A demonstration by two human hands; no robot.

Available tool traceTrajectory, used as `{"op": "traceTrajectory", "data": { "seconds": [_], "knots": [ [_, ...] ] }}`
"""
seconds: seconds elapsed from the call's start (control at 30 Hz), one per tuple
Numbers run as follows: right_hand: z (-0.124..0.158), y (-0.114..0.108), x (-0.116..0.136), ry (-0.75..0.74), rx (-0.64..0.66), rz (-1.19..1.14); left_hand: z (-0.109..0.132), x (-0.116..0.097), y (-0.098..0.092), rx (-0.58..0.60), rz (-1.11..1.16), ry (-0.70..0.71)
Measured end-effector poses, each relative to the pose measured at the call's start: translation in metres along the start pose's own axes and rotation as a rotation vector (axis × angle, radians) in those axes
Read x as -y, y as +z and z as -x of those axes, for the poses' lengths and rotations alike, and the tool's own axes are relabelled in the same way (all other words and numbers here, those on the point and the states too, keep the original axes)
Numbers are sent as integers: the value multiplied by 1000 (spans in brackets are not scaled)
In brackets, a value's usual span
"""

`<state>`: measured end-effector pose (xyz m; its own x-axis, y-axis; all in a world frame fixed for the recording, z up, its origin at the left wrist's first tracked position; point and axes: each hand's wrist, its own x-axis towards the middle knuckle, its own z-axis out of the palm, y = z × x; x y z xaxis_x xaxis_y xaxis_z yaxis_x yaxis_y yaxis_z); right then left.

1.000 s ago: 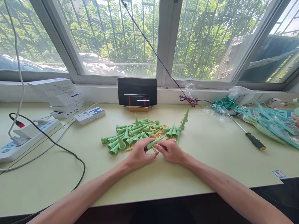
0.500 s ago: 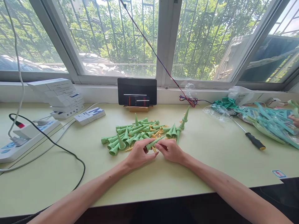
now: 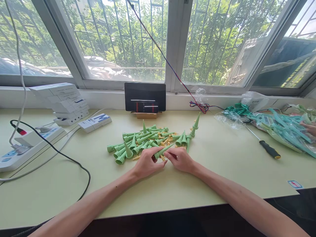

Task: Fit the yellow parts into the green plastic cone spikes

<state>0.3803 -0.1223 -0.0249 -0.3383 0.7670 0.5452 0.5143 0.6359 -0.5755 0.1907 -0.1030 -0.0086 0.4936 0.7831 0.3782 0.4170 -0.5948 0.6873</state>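
My left hand (image 3: 147, 162) is curled round the wide end of a green plastic spike (image 3: 161, 151), its thumb stretched out below. The spike slants up to the right, its narrow end against the pile. Close beside it, my right hand (image 3: 181, 159) has its fingers bent in a pinch against the spike; what lies between them is hidden. A small orange-yellow plastic piece (image 3: 162, 158) shows between the two hands. Just beyond them is a heap of similar green spikes (image 3: 142, 140), with several orange-yellow pieces (image 3: 168, 140) among them. A joined pair of spikes (image 3: 194, 130) stands upright at its right.
A tablet (image 3: 144, 92) and a phone (image 3: 143, 107) stand by the window. At left are white boxes (image 3: 65, 98), a power strip (image 3: 32, 148) and cables. On the right lie a screwdriver (image 3: 269, 149) and bagged teal items (image 3: 283, 128), with another person's hand (image 3: 309, 127) there.
My hands and the green spike have hardly moved. At the far right, the other person's hand and the pale green thing by it have shifted slightly left.
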Motion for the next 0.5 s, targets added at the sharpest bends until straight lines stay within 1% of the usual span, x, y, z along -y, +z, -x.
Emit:
{"op": "traceTrajectory", "data": {
  "seconds": [0.2, 0.4, 0.5],
  "knots": [
    [-1, 0, -2, -5, -16, 7, -1, -1, -1, -26, -13, 9],
    [-1, 0, -2, 20, -47, 1, 0, -3, -4, 52, 82, -29],
    [-1, -1, -2, 47, -73, -4, 0, -5, -5, 79, 146, -24]
  ]
}}
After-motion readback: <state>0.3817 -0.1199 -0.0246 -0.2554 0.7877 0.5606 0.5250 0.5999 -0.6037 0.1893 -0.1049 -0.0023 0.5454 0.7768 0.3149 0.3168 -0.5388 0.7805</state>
